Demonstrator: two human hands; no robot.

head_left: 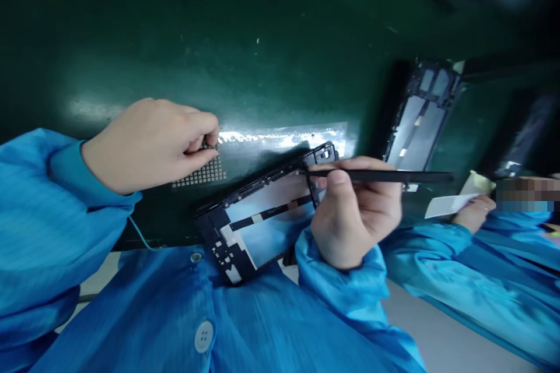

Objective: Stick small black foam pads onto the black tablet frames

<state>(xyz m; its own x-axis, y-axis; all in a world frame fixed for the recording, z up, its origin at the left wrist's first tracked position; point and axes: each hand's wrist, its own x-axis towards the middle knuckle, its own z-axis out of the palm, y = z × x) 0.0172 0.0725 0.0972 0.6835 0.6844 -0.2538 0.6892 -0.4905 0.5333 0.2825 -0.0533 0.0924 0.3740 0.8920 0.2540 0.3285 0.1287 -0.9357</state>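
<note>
My right hand (354, 210) is closed around black tweezers (394, 176), held almost level. Their tip points left, over the upper end of an open phone frame (262, 227). That frame lies tilted near my body, with a dark strip running along its silvery inside. To its left, my left hand (157, 143) has thumb and forefinger pinched together above a sheet of small square pads (205, 172). Part of this sheet is hidden under the hand. Whether the pinch holds the sheet's edge or some small piece cannot be seen.
Clear shiny film (284, 137) lies behind the phone frame on the dark green table (175, 29). A second phone frame (420, 122) stands to the right, and a blurred dark one farther right. A co-worker's hand (475, 213) holds a white sheet (450, 205).
</note>
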